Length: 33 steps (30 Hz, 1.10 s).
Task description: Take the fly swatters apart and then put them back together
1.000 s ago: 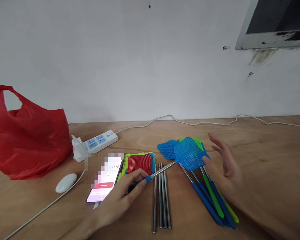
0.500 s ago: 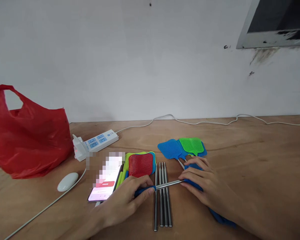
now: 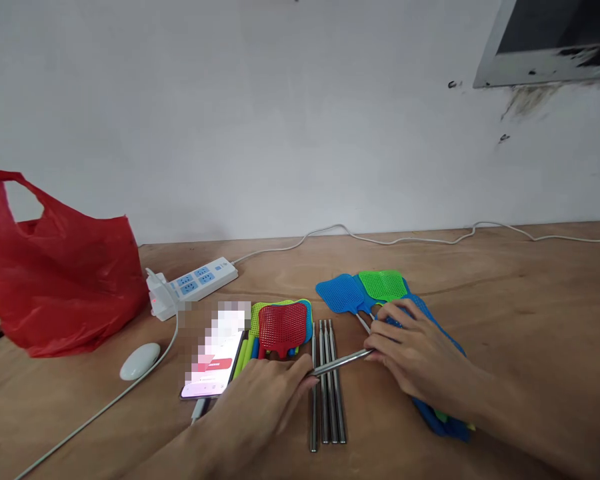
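A shiny metal rod (image 3: 343, 361) spans the gap between my two hands, slanting up to the right. My left hand (image 3: 275, 387) is closed around its left end, and the blue handle there is hidden by the fingers. At the other end my right hand (image 3: 410, 353) is closed where the rod meets a blue mesh fly swatter head (image 3: 437, 327), partly covered by the hand. Beneath the held rod lie several loose metal rods (image 3: 334, 407), side by side. Behind my right hand, blue swatter heads (image 3: 339, 293) and a green one (image 3: 383, 285) overlap.
Left of the rods, a red swatter head (image 3: 282, 327) tops a pile with yellow-green handles (image 3: 245, 355). A lit phone (image 3: 215, 373), a power strip (image 3: 200, 280), a white mouse-shaped object (image 3: 140, 361) and a red plastic bag (image 3: 65, 280) stand farther left. More blue pieces (image 3: 437, 420) lie under my right forearm.
My right hand has turned, and a blue mesh head now shows beyond it. The blue handle in my left hand has gone out of sight behind the fingers. The view has shifted slightly.
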### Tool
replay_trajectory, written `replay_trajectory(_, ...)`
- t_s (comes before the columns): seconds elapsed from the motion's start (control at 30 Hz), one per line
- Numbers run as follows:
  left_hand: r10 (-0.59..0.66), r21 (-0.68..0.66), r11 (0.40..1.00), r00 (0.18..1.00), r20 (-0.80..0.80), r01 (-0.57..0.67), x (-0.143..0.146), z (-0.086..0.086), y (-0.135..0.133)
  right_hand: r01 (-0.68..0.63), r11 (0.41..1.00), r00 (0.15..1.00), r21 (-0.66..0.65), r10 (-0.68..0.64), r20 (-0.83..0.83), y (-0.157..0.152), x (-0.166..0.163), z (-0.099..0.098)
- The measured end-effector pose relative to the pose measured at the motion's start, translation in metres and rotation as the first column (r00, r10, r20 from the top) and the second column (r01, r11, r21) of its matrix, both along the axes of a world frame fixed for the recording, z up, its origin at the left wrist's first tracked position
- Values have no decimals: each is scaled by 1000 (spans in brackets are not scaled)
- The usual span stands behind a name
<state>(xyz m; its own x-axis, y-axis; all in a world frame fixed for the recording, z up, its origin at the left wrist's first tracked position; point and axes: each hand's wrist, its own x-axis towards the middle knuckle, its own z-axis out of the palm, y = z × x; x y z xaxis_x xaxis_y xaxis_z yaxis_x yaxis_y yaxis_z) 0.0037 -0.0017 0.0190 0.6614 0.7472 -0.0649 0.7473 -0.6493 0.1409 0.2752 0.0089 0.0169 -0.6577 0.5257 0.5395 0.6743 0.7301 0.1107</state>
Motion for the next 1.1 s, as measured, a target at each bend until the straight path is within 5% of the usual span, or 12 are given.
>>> replay_trajectory(0.3, -87, -99, 991, 993, 82, 95, -17, 14, 1, -24, 986, 998, -165, 14, -61, -4, 10, -6)
replay_trajectory(0.73, 16, -287, 957, 978, 210, 46, 9, 20, -2, -81, 995, 993, 59, 75, 95, -17, -15, 1)
replay_trajectory(1.1, 35, -295, 955, 983, 182, 21, 2, 20, -2, -89, 993, 995, -72, 91, 28, -17, -7, 14)
